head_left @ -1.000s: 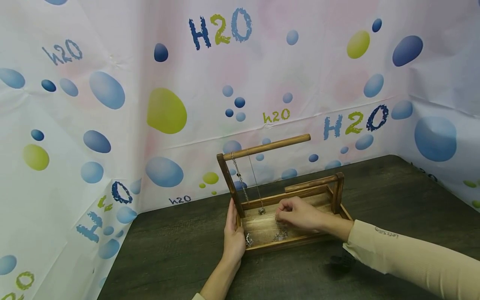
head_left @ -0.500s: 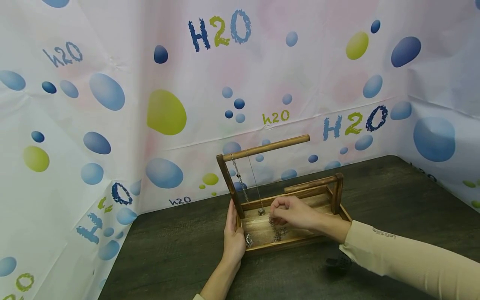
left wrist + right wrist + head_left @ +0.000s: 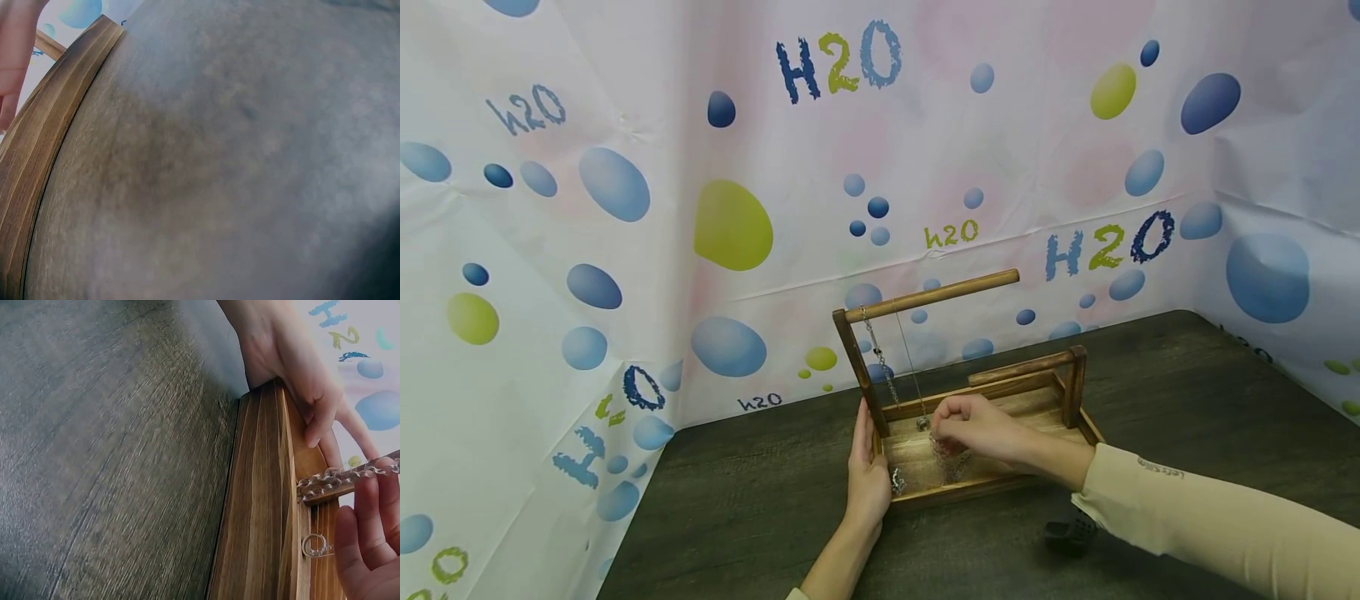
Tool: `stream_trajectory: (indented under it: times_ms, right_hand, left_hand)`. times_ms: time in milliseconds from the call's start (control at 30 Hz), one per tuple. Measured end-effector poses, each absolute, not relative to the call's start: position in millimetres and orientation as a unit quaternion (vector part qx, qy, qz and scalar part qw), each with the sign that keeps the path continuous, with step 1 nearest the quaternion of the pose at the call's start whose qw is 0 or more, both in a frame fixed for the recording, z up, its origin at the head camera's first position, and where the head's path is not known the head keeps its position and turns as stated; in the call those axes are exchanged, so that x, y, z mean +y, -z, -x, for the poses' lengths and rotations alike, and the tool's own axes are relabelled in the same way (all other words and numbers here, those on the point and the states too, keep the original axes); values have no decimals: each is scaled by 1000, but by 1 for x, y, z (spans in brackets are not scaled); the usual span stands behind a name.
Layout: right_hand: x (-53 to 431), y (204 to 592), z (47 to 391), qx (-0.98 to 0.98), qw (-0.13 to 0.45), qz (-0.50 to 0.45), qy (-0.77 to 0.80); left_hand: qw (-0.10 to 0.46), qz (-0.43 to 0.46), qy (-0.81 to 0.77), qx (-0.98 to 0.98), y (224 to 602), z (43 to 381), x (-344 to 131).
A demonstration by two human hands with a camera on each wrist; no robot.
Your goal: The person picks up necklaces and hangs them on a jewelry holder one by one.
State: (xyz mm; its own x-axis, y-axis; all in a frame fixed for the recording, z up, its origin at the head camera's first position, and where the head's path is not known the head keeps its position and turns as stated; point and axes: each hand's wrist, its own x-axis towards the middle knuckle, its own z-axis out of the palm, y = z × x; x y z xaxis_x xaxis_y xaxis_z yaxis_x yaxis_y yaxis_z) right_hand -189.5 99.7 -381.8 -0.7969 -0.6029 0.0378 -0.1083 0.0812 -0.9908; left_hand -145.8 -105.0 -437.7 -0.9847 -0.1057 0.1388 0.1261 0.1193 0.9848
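A wooden jewelry stand (image 3: 925, 498), a shallow tray with upright posts and crossbars, sits on the dark table. My left hand (image 3: 870, 475) holds its left end, thumb over the rim and fingers fairly straight along the outside. Over the tray, my right hand (image 3: 981, 429) pinches a silver chain (image 3: 331, 481) between thumb and fingertips; the chain dangles toward the tray floor. From the taller crossbar (image 3: 940, 294) hang a chain bracelet (image 3: 880, 354) and a thin necklace (image 3: 910, 354) with a round pendant (image 3: 922, 423). Another silver piece (image 3: 898, 481) lies in the near left corner.
A shorter crossbar (image 3: 1022, 367) juts left from the right post (image 3: 1075, 387). Beneath the right forearm is a dark blurred object (image 3: 1070, 533). Behind the table (image 3: 745, 500) hangs a patterned curtain (image 3: 820, 150).
My right hand has shifted left with the chain, toward the hanging pendant. The left hand has kept its place on the stand.
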Motion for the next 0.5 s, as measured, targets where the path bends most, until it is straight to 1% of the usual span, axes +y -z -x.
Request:
stream_trajectory:
  times_ms: [500]
  right_hand:
    - [83,371,185,674,222,245,660]
  left_hand:
    - [84,7,667,-740,438,146,-106]
